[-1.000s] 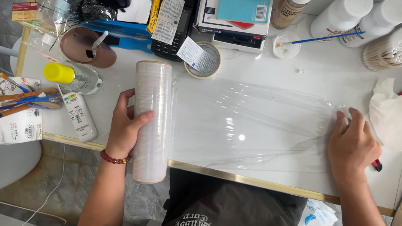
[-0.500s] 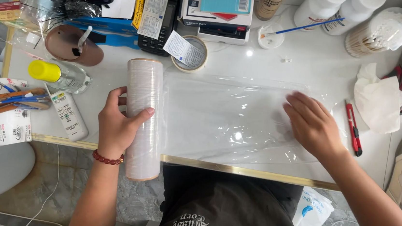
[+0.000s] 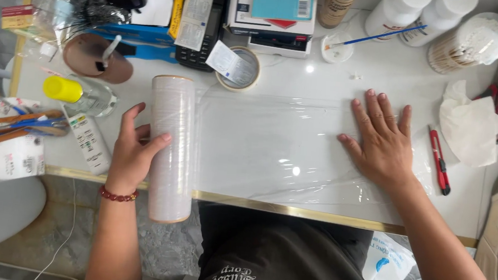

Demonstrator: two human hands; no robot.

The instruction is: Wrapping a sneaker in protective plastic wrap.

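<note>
While gripped by left hand [image 3: 132,158], film roll [image 3: 170,148]; swab-filled jar [image 3: 470,45] beyond

Bare forearms, red bead bracelet [image 3: 117,194] on left wrist, dark printed shirt [image 3: 274,262]

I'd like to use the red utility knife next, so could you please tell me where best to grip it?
Grip the red utility knife around its mid-handle from above, fingers across its narrow width. It lies flat and slim on the white table, apart from the right hand.
</note>
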